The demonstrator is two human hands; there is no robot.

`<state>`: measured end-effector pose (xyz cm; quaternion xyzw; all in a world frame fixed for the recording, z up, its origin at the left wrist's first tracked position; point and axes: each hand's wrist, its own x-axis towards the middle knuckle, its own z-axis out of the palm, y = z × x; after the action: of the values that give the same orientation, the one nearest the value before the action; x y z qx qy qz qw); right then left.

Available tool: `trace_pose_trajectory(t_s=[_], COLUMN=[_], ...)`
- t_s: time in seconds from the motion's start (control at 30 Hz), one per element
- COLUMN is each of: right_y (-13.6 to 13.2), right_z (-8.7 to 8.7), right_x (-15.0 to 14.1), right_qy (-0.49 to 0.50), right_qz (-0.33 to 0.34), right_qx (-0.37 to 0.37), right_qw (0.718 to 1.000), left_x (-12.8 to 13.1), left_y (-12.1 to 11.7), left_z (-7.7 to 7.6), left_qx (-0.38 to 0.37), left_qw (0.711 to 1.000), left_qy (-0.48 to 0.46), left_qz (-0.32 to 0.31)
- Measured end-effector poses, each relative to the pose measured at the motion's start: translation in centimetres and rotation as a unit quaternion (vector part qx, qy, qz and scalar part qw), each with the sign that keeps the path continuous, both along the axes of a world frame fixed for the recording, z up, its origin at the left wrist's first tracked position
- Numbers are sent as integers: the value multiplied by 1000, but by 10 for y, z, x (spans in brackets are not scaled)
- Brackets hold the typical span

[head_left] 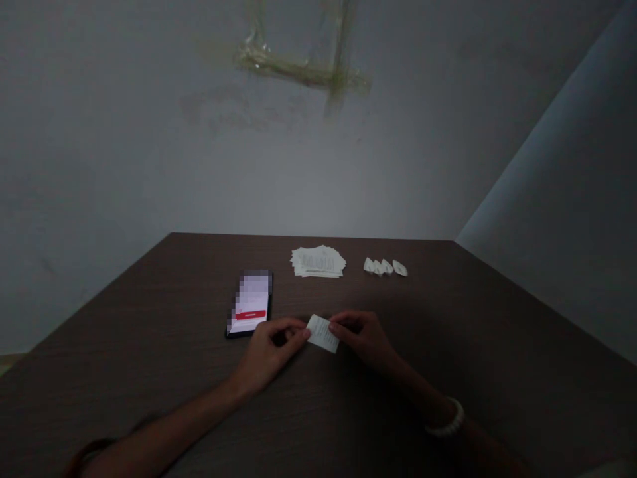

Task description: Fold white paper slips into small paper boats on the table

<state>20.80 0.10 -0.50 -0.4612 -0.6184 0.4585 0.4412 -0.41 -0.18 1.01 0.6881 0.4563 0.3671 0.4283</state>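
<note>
A small white slip of paper point(322, 335) with printed lines is held a little above the table, tilted. My left hand point(273, 346) pinches its left edge between thumb and fingers. At its upper right edge my right hand point(365, 337) pinches it the same way. Beyond my hands lies a loose stack of printed paper slips point(318, 261). To the right of that stack sit several small folded white papers point(384, 267) in a row, the rightmost slightly apart.
A phone point(250, 302) with a lit screen and a red bar lies just beyond my left hand. The dark brown table point(174, 299) ends against a grey wall point(308, 166) with peeling tape. Another wall slants along the right.
</note>
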Motion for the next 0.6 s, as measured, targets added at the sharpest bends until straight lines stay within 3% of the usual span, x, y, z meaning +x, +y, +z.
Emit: trace_pose_trajectory(t_s=[0.17,0.4,0.6], right_y=[-2,-5,-10], right_z=[0,3,5], right_x=[-3,-5,-5], right_qy=[2,32,-56], right_qz=[-24,3,29], right_qx=[13,-8,40], right_qw=[1000,999,997], left_x=[4,3,5], left_y=[-1,0,-1], left_z=[-1,-6,-5], left_qx=[-12,2,-4], left_qw=[1000,999,999], left_qy=[-12,-17,-29], left_qz=[4,28,20])
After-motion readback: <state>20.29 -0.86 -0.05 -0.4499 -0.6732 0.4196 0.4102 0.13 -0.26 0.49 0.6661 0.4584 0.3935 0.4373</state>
